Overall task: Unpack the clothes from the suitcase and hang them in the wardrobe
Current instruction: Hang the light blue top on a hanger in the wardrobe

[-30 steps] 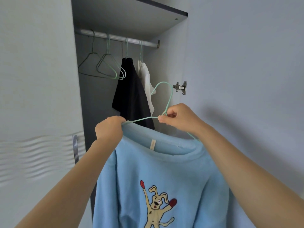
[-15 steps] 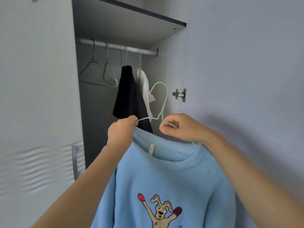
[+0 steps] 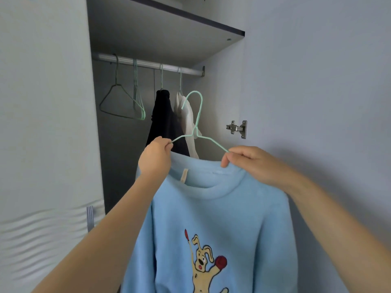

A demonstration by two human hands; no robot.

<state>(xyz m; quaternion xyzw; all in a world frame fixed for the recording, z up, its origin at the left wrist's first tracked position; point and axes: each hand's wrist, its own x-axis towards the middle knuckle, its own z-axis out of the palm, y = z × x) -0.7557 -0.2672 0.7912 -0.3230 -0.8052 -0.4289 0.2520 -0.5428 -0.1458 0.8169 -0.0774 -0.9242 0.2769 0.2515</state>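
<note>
Blue sweater [image 3: 211, 218] hangs on a green hanger [image 3: 198, 121], the left hand [image 3: 155, 159] and right hand [image 3: 251, 163] each pinching one side of it, below the wardrobe rail [image 3: 148, 64].

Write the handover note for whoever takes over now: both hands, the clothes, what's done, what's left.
Left hand pinches the green hanger and the blue sweatshirt at its collar.
Right hand pinches the hanger's other arm at the collar.
Done: black garment and white garment hang on the rail, next to empty hangers.
Left: the hanger's hook is below the rail, not yet on it; hook it on.
Suitcase is out of view.
</note>
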